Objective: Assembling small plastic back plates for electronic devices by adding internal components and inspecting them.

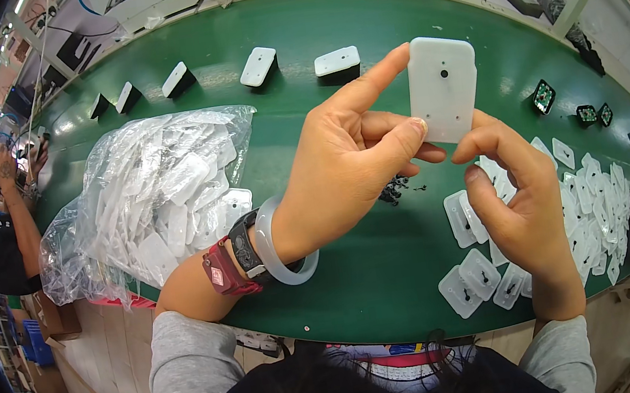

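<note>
My left hand (350,160) grips a white plastic cover (444,92) upright between its thumb and fingers, above the green table. The cover has rounded top corners, a black spot near its top and small holes lower down. Just below its lower right corner is my right hand (518,197), index finger and thumb curved with a gap between them. I see nothing between those fingertips. Partly hidden behind the left hand, small black parts (392,189) lie on the table. More white covers with black pieces (478,274) lie beside and beneath my right hand.
A clear plastic bag (163,189) full of white covers lies at left. Several black blocks with white tops (259,67) stand in a row along the far side. Green circuit boards (544,96) lie at far right. Another person's arm (16,196) shows at the left edge.
</note>
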Demonstrator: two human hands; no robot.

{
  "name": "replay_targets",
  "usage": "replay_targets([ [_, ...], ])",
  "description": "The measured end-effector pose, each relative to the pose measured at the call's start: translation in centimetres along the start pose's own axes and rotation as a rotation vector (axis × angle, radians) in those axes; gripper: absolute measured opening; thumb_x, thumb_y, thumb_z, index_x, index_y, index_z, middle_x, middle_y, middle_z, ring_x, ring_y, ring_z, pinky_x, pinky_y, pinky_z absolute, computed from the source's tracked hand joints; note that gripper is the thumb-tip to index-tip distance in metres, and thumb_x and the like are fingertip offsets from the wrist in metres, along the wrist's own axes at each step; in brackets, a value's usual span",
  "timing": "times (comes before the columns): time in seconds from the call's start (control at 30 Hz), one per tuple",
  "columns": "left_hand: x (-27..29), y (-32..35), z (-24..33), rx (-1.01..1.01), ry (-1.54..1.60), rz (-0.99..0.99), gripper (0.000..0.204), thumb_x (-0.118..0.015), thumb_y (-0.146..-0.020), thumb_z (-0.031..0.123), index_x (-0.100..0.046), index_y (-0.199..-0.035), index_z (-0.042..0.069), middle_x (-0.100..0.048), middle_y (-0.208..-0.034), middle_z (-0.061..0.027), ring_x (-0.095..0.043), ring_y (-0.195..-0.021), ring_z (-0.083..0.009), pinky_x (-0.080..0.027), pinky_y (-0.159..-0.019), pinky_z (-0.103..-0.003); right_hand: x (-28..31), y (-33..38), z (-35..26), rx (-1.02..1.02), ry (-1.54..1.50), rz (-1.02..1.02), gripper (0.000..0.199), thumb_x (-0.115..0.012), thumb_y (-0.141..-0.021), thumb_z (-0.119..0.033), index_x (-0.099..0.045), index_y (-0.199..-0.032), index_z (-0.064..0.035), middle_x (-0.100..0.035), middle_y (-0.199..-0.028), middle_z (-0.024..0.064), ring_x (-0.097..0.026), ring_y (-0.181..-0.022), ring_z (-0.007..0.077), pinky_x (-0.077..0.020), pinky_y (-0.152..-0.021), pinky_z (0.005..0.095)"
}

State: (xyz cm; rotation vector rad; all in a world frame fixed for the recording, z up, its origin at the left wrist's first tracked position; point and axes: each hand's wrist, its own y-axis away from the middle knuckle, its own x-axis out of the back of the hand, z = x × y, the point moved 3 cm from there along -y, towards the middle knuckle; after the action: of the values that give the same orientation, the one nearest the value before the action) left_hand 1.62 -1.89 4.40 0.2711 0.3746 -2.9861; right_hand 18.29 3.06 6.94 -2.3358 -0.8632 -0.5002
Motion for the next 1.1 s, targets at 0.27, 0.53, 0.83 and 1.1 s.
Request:
replay_targets([
  [0.27, -0.3, 0.1, 0.0, 0.053, -0.029, -0.047, 0.061, -0.056, -0.091, 0.003, -0.029, -0.145, 0.000, -0.068, -0.092, -0.0215, -0.070, -0.079, -0.0251, -0.056, -0.062, -0.022, 0.3, 0.0, 0.1, -0.014, 0.050, 0.019, 0.018, -0.049, -0.070, 0.010, -0.052, -0.081, -0.0040, -0.064, -0.090, 0.0048, -0.047, -0.065, 0.0171, -0.0407, -0.062, 0.0265],
  [0.53, 0.8, -1.1, -1.5, 0.091, -0.044, -0.012, 0.048, -0.057, -0.091, 0.004, -0.039, -0.135, -0.004, -0.068, -0.092, -0.0195, -0.070, -0.079, -0.0232, -0.055, -0.064, -0.022, 0.0, -0.1, 0.9, -0.068, 0.218, -0.003, 0.013, -0.052, -0.074, 0.006, -0.055, -0.084, -0.0018, -0.066, -0.099, 0.0084, -0.055, -0.078, 0.0170, -0.0429, -0.072, 0.0258],
  [0.83, 3.6, -3.1, -3.9, 0.083, -0.076, 0.175, 0.031, -0.057, -0.088, 0.007, -0.050, -0.116, -0.004, -0.068, -0.090, -0.0155, -0.068, -0.078, -0.0187, -0.051, -0.064, -0.021, -0.5, 0.1, 0.9, 0.012, 0.277, -0.016, 0.012, -0.060, -0.078, 0.000, -0.060, -0.090, -0.0009, -0.068, -0.103, 0.0095, -0.061, -0.088, 0.0215, -0.0461, -0.076, 0.0309],
  [1.1, 4.9, -3.0, -4.2, 0.165, -0.142, 0.174, 0.026, -0.061, -0.089, 0.013, -0.054, -0.110, 0.000, -0.066, -0.097, -0.0140, -0.067, -0.085, -0.0191, -0.051, -0.072, -0.023, 0.0, -0.2, 0.8, -0.015, 0.368, -0.079, 0.018, -0.064, -0.077, -0.004, -0.062, -0.095, -0.0021, -0.068, -0.099, 0.0051, -0.061, -0.081, 0.0189, -0.0474, -0.072, 0.0299],
])
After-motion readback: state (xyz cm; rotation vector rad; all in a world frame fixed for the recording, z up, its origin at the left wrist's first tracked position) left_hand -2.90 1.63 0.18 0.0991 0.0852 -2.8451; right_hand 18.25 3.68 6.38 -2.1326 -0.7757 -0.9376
